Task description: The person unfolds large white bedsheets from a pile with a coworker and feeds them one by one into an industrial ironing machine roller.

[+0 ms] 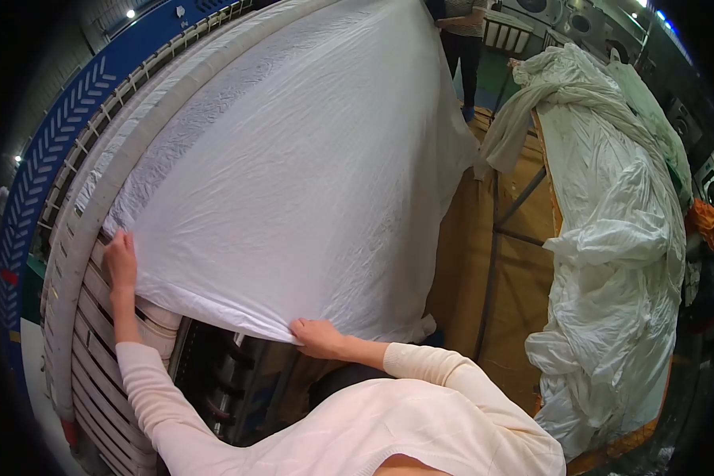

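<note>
A large white sheet (293, 174) spreads in front of me, its near edge pulled fairly taut between my hands. My left hand (120, 260) grips the sheet's near left corner, close to the long padded roller of the ironing machine (107, 186). Farther right, my right hand (317, 338) is closed on the near edge, where the cloth gathers into folds at the fingers. The sheet's right side hangs down toward the floor. Under the left part, slatted feed belts (103, 373) show, and part of the sheet lies wrinkled along the roller.
A long table on the right bears a heap of crumpled white linen (611, 238). Another person (462, 40) stands at the sheet's far end. Washing machines (583, 22) line the back, and an orange cloth (704, 218) is at the far right. Dark machine parts (222, 381) lie open below my arms.
</note>
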`<state>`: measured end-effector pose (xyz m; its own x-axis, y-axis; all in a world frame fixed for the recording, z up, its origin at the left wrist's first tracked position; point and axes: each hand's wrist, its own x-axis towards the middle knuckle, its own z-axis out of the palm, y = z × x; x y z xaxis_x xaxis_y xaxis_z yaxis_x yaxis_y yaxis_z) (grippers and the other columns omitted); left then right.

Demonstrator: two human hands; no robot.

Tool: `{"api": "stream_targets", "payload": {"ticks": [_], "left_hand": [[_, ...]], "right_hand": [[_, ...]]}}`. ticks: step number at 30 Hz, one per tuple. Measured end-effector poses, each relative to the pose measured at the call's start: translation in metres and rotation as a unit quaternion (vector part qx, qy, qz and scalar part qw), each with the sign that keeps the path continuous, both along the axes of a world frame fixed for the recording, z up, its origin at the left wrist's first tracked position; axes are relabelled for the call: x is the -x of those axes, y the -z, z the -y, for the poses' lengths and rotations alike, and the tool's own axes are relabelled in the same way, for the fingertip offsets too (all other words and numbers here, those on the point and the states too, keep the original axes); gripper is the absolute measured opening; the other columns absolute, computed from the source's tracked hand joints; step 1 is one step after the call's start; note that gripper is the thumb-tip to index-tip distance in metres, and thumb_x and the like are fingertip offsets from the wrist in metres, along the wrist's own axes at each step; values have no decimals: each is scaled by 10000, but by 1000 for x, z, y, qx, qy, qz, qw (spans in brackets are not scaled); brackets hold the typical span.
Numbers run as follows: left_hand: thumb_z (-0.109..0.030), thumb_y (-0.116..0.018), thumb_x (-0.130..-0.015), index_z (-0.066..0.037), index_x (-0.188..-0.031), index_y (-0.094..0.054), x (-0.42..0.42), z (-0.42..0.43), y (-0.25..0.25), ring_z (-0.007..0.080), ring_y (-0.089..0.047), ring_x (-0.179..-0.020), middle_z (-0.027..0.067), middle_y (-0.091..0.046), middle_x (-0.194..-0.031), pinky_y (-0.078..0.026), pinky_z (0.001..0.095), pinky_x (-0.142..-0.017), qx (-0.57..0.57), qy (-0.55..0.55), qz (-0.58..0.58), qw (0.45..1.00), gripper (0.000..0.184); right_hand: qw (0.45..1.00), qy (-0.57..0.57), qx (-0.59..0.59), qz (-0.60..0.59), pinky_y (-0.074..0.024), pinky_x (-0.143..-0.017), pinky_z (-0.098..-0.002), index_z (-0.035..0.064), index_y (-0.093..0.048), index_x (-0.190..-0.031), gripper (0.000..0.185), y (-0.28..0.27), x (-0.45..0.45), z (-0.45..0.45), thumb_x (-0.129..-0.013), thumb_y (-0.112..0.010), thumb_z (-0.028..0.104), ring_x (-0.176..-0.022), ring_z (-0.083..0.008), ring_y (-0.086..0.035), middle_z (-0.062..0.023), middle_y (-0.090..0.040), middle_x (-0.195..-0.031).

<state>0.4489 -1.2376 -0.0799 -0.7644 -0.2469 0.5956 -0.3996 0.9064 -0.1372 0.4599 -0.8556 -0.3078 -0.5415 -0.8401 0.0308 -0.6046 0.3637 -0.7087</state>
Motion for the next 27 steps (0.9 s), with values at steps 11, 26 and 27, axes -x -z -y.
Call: {"api": "stream_targets", "payload": {"ticks": [11, 26, 27], "left_hand": [[-179, -449, -902, -25, -967, -483, 18, 33, 7, 344, -636, -732, 176, -644, -857, -475, 465, -598, 200, -149, -3, 968, 170], [-379, -428, -939, -65, -1157, -502, 10, 123, 12, 393, -532, -1013, 198, -579, -1089, -405, 446, -868, 26, -23, 108, 994, 389], [-411, -423, -935, -60, -1172, -503, 7, 111, 10, 389, -522, -1034, 197, -574, -1100, -387, 450, -893, 62, -40, 119, 990, 431]], "right_hand": [[975, -65, -101, 188, -490, -707, -420, 84, -651, -884, 263, 65, 3, -50, -780, -631, 325, -847, -313, -626, -131, -662, -876], [860, 429, -123, 247, -496, -636, -336, 15, -627, -861, 255, 158, -34, -301, -830, -605, 267, -680, -223, -644, -111, -655, -716], [858, 428, -118, 257, -493, -632, -330, 13, -626, -863, 257, 161, -36, -300, -832, -606, 267, -673, -212, -641, -105, -654, -708]]}}
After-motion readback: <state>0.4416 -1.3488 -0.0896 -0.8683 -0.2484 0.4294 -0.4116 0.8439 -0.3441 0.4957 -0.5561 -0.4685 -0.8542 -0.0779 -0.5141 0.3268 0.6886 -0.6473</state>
